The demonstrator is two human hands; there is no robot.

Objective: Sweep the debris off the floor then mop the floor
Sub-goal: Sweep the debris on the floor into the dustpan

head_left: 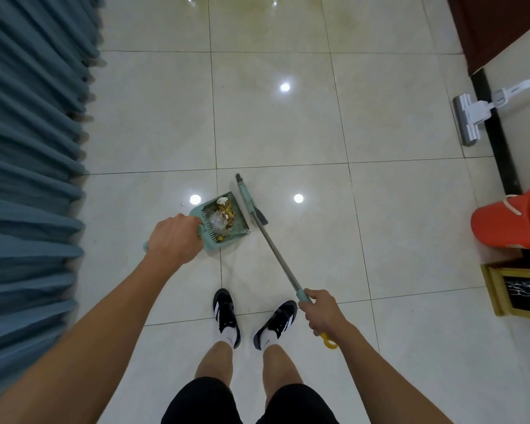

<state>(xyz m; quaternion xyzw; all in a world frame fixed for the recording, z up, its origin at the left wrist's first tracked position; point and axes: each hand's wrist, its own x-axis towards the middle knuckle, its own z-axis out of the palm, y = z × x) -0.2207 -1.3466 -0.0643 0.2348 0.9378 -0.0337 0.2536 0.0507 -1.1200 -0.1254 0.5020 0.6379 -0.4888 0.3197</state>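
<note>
My left hand (173, 238) grips the handle of a pale green dustpan (239, 229) that stands on the tiled floor (303, 133) ahead of my feet. Inside the pan lies debris (224, 214): yellow-brown scraps, a white crumpled bit and clear plastic. My right hand (323, 310) grips the upper end of a broom handle (277, 255), a grey pole with a green sleeve and a yellow hook at its end. The broom head (248, 201), green with dark bristles, rests on the floor against the pan's right side.
Blue curtains (28, 179) hang along the left. A white flat mop (471, 116) leans at the right wall, near an orange bucket (511, 220) and a yellow-framed box (517, 289). My two feet in black shoes (227, 316) stand just behind the pan. Ceiling lights reflect in the glossy tiles.
</note>
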